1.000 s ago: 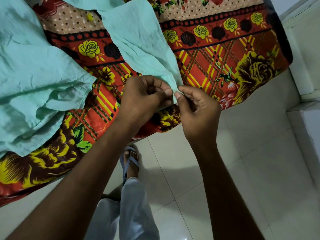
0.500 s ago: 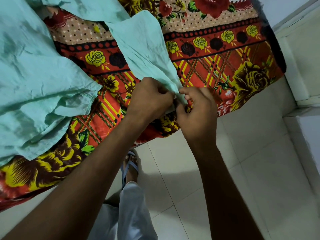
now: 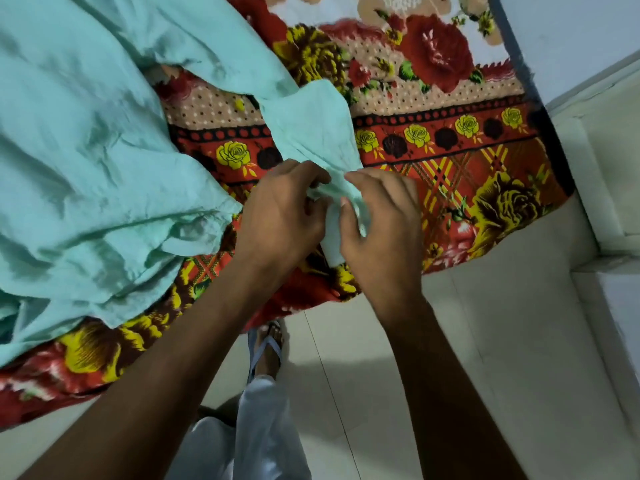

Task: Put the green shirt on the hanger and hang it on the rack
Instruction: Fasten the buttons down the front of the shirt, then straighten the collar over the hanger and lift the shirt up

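Note:
The pale green shirt lies crumpled over the left half of a bed. One sleeve runs down toward the bed's near edge. My left hand and my right hand meet at the sleeve's cuff end, and both pinch the cloth between fingers and thumb. A strip of the cuff hangs between the two hands. No hanger and no rack are in view.
A red, yellow and black floral blanket covers the bed. Pale floor tiles lie below the bed edge. A white wall and ledge stand at the right. My foot in a blue sandal and a light trouser leg show below.
The view has tilted up over the bed. Both hands stay at the sleeve cuff and have worked more of the cloth between their fingers.

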